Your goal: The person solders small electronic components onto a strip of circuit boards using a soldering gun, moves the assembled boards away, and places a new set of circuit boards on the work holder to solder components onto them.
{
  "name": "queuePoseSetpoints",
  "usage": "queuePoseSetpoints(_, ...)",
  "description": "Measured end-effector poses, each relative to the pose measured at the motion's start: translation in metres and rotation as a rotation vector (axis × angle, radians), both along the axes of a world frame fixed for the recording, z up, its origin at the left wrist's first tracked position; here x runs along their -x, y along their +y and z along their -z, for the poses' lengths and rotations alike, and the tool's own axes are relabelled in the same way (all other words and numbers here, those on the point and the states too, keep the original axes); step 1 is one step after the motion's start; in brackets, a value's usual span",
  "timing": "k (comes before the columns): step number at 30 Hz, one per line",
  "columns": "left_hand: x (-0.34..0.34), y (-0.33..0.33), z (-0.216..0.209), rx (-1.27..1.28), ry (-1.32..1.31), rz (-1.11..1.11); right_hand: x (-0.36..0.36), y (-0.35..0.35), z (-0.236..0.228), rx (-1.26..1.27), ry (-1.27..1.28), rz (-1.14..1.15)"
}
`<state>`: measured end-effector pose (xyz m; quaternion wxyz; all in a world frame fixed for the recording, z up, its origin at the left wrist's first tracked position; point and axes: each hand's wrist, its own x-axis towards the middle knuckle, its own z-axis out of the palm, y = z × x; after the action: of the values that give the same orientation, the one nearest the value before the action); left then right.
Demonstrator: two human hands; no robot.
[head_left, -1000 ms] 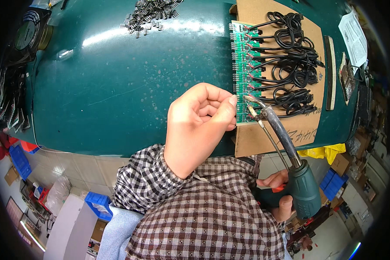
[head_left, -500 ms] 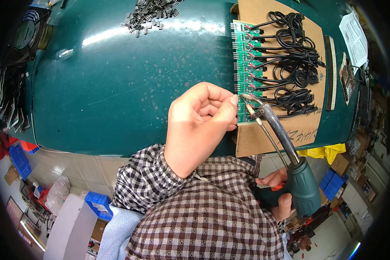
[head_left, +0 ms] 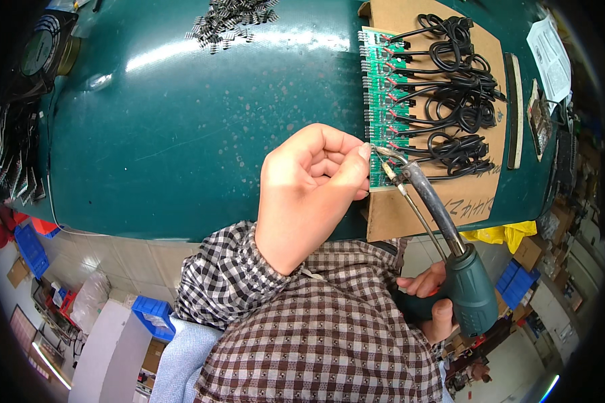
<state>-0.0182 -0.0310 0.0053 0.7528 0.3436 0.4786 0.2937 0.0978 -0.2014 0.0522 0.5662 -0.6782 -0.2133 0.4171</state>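
Observation:
My right hand (head_left: 431,295) is wrapped round the grip of a dark green soldering gun (head_left: 472,290). Its bent metal barrel reaches up and left to a tip (head_left: 387,152) at the near part of a row of green circuit boards (head_left: 384,111). Beneath the barrel, a thin feed tube (head_left: 417,209) ends close to that tip. Thumb and forefinger of my left hand (head_left: 312,185) are pinched at the boards' left edge, right beside the tip; what they hold is hidden. Silvery pins line that edge, and coiled black cables (head_left: 460,94) with red wires run off the other side.
Cardboard (head_left: 410,218) lies under the boards and cables. Small black-and-silver connectors (head_left: 232,23) are heaped at the far side of the green tabletop (head_left: 181,148). A round-faced dark device (head_left: 44,54) and stacked boards (head_left: 17,154) stand at left. A pale strip (head_left: 513,111) lies at right.
The boards, cables and cardboard have shifted very slightly away from me. My left fingertips moved up a touch, and the soldering gun stays almost in place.

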Motion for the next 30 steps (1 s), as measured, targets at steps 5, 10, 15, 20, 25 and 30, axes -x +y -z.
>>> queuePoseSetpoints(5, -0.0008, 0.0007, 0.0011, -0.003, -0.006, 0.003, 0.0011, 0.0000, -0.0031, 0.030, -0.007, 0.024)
queuePoseSetpoints(10, -0.0007, -0.0001, 0.0015, -0.021, 0.007, 0.002, -0.0010, -0.0050, -0.0026, 0.047, 0.020, -0.004)
queuePoseSetpoints(15, -0.0007, -0.0006, 0.0020, -0.026, 0.005, 0.003, -0.0005, -0.0071, -0.0025, 0.036, 0.006, -0.016)
queuePoseSetpoints(20, 0.0004, -0.0011, 0.0020, -0.027, -0.001, -0.002, -0.0036, -0.0072, 0.0007, -0.047, 0.008, -0.045)
queuePoseSetpoints(25, 0.0018, -0.0013, 0.0007, 0.022, -0.012, -0.001, -0.0004, -0.0069, 0.0020, -0.078, 0.042, 0.011)
queuePoseSetpoints(30, 0.0027, -0.0057, 0.0015, -0.006, -0.028, -0.030, 0.0016, -0.0051, 0.0008, -0.049, 0.079, 0.020)
